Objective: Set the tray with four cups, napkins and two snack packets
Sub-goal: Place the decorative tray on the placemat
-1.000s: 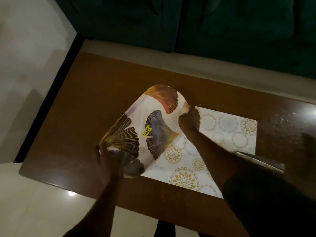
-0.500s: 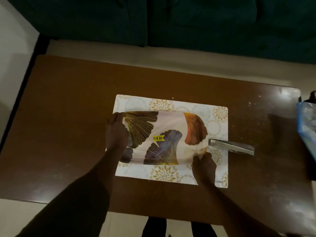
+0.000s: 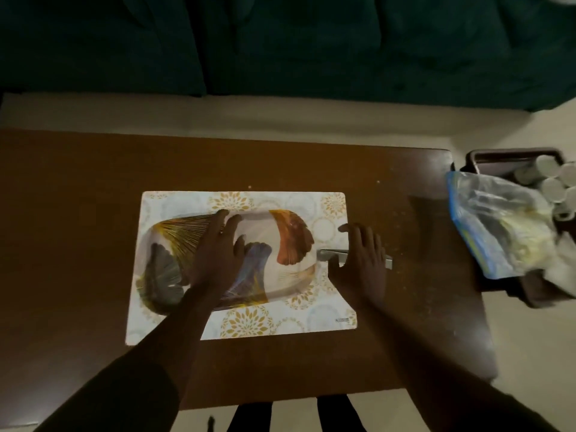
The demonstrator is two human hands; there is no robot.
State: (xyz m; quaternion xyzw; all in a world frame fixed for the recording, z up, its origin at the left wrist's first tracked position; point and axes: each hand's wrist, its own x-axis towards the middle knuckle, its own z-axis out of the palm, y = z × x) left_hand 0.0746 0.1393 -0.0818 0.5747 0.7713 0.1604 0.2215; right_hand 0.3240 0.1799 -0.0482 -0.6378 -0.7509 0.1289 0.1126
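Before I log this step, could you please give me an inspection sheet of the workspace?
Surface: brown table with a patterned placemat; specks near its right end.
Job's things: leaf-print tray flat on the placemat, nothing on it; white cups and a clear bag in a dark bin off the table's right end.
Clutter: a metal bar by the tray's right edge, purpose unclear.
Grippers: left hand flat on the tray; right hand open over the metal bar.
Cables: nothing seen.
Surroundings: dark green sofa, pale floor.
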